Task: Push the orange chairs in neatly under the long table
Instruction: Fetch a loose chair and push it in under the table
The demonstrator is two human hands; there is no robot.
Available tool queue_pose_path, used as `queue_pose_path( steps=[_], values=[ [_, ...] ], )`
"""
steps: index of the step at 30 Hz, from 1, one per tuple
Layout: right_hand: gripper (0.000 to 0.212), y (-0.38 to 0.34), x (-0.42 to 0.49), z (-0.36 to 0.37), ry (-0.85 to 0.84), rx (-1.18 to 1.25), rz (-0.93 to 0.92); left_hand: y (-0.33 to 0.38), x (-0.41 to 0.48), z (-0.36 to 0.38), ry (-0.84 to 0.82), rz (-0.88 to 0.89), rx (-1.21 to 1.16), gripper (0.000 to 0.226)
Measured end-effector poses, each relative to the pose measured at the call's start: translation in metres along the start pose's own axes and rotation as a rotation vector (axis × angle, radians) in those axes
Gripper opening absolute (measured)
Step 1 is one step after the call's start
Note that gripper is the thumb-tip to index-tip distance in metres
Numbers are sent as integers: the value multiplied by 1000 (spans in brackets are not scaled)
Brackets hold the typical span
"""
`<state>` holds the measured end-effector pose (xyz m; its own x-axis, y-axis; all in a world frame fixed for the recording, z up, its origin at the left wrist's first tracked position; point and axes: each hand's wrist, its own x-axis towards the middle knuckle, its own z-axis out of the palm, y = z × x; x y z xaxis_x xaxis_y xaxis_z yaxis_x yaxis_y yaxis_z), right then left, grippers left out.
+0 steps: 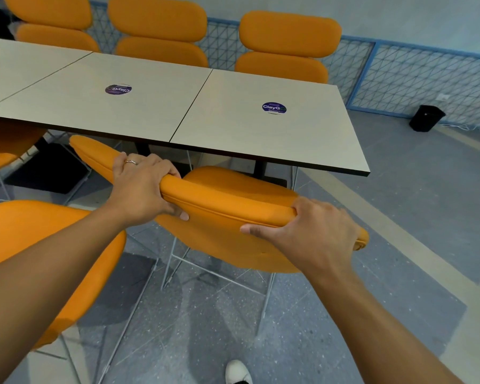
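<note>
The pale bench, three panels end to end with two round stickers, stands on a grey speckled floor beside a blue mesh fence and one black bin. I count six orange chairs: three far chairs against the far edge, two left chairs, and the near chair, skewed at the bench's near edge. My left grip and right grip both clasp its top back cushion.
</note>
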<state>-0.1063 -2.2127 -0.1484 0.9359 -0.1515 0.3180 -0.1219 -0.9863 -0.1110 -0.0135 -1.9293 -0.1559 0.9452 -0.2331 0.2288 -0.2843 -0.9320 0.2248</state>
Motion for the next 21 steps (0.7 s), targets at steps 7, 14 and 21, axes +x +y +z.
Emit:
queue_pose_path(
  steps=[7, 14, 21],
  values=[
    [88, 4, -1, -3, 21, 3, -69, 1, -1, -1, 18, 36, 10, 75],
    [93, 29, 24, -1, -15, -33, -111, 17, 11, 12, 64, 5, 8, 79],
    [94, 86, 77, 7, 2, -56, -130, 65, 47, 36, 128, 10, 27, 82]
  ],
)
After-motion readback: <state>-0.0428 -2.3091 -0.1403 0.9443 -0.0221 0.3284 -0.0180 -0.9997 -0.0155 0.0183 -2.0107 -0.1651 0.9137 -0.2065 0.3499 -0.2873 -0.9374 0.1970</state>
